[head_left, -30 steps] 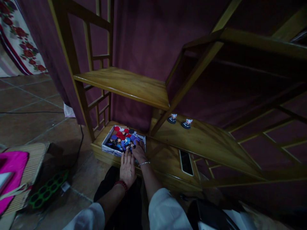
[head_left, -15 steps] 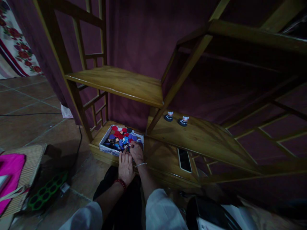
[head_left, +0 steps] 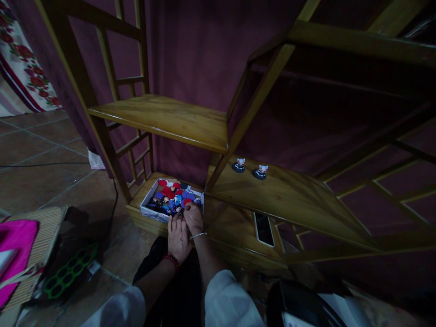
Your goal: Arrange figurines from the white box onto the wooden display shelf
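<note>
A shallow cardboard box (head_left: 154, 215) stands on the low shelf, filled with small figurines (head_left: 167, 193) that have red, blue, purple and black round bases. My left hand (head_left: 179, 240), with a red bead bracelet, rests on the box's front edge, its fingers stretched out and slightly apart over the rim. Close on its right, my right hand (head_left: 193, 219), with a silver bangle, reaches into the right front corner. Its fingers are curled together beside a red round base (head_left: 187, 202). Whatever lies between these fingertips is hidden.
Two small cat-like figurines on dark bases, a left one (head_left: 239, 165) and a right one (head_left: 260, 171), stand on the raised shelf (head_left: 282, 195). A phone (head_left: 264, 228) lies below it. A wooden shelf (head_left: 163, 117) overhangs the box. Left on the floor is a green holed tray (head_left: 70, 272).
My right fingers have shifted slightly, and a red round base now shows beside them. My left hand stays on the box edge. The camera has turned a little.
</note>
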`<action>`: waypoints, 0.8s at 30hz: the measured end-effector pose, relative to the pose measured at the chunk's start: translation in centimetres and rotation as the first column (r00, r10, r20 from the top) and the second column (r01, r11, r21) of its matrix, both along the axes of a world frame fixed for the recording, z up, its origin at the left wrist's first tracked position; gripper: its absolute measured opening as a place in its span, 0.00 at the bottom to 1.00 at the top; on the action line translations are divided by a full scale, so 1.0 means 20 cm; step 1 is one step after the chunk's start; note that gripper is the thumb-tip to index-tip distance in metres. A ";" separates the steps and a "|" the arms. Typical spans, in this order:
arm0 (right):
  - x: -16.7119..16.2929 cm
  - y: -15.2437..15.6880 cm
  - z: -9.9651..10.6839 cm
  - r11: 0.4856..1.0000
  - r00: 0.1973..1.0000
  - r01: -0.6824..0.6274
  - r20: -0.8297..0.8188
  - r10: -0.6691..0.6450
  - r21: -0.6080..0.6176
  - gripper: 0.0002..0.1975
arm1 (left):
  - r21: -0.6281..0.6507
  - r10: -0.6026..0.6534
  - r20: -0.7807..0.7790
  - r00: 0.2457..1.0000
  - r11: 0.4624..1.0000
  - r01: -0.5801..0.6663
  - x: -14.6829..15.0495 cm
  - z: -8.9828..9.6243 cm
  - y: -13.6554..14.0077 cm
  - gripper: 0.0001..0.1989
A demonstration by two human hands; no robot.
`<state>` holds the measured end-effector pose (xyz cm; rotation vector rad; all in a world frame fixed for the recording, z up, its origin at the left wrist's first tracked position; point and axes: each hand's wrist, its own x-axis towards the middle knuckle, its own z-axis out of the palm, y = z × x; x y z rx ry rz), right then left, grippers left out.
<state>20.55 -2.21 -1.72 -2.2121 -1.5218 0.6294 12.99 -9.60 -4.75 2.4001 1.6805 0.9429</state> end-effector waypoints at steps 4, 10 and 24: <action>0.01 0.01 -0.03 0.999 1.000 -0.007 -0.003 0.008 0.045 0.15 | -0.002 0.002 0.001 1.000 1.000 -0.002 0.00 0.01 0.00 0.19; 0.01 0.02 -0.10 0.997 1.000 -0.007 -0.025 0.009 0.082 0.17 | -0.009 0.002 -0.016 1.000 1.000 -0.002 -0.02 0.01 -0.02 0.20; 0.00 0.01 -0.07 0.999 0.999 0.013 0.038 -0.014 0.042 0.26 | -0.572 -0.032 -0.192 0.981 0.816 -0.085 -0.19 0.34 0.26 0.19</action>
